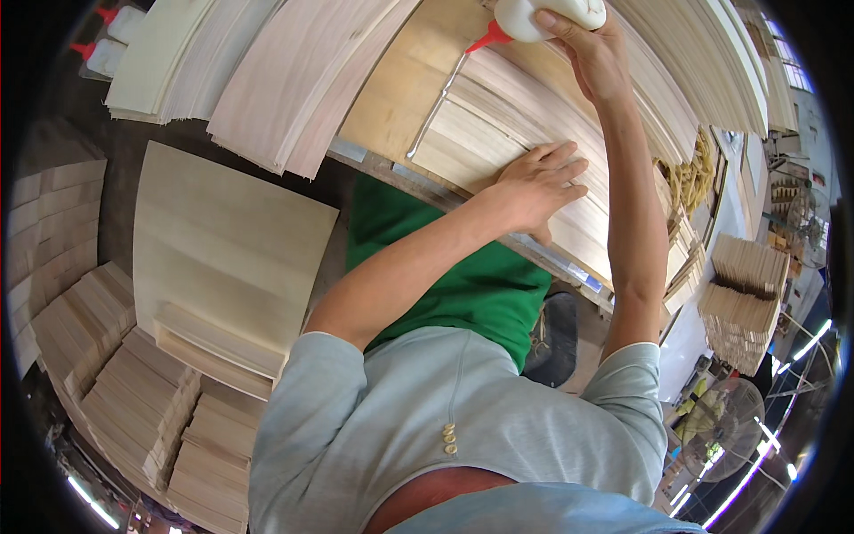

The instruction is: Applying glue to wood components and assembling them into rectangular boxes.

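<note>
My right hand (600, 58) is wrapped round a white glue bottle (534, 20) at the top of the view. The bottle is tilted, its red nozzle (488, 37) pointing down to the left. From the nozzle tip a white bead of glue (437, 109) runs toward me along the left edge of the pale wooden boards (476, 116). My left hand (543, 189) lies on those boards with its fingers spread, holding nothing. Under the boards is a tan work surface (378, 102). The bottle's upper end is cut off by the frame edge.
Stacks of thin wood sheets (307, 71) flank the work surface on the left, with more sheets (685, 62) on the right. Two other red-tipped bottles (107, 55) are at the far left. A pale panel (222, 240) and piled wood blocks (133, 400) lie left of me; a fan (725, 427) stands right.
</note>
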### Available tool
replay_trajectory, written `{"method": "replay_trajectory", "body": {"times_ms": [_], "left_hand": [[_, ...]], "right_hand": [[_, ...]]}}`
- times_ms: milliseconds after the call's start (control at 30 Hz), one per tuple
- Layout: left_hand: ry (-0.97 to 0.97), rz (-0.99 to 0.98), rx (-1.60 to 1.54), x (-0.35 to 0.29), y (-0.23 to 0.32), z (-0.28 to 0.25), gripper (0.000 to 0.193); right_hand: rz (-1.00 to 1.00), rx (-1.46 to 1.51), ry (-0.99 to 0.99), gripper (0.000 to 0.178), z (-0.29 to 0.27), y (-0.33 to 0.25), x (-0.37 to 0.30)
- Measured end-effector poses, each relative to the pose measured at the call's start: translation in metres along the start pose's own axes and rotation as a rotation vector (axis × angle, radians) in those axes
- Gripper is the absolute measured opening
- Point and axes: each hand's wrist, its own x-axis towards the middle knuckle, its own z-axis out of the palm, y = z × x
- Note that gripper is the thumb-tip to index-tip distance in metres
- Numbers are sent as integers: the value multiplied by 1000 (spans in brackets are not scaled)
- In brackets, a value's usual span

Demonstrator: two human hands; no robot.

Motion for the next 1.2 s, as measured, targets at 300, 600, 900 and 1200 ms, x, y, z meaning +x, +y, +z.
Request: {"method": "replay_trajectory", "body": {"times_ms": [300, 600, 900, 1200], "left_hand": [[-51, -4, -41, -6, 3, -11, 89], [-24, 21, -37, 1, -6, -3, 98], [101, -38, -33, 3, -4, -31, 81], [346, -654, 720, -54, -82, -141, 68]], "right_hand": [[-26, -88, 112, 45, -17, 1, -1], [-50, 534, 498, 46, -102, -21, -118], [248, -496, 616, 46, -236, -85, -245], [807, -1855, -281, 24, -248, -35, -217]]}}
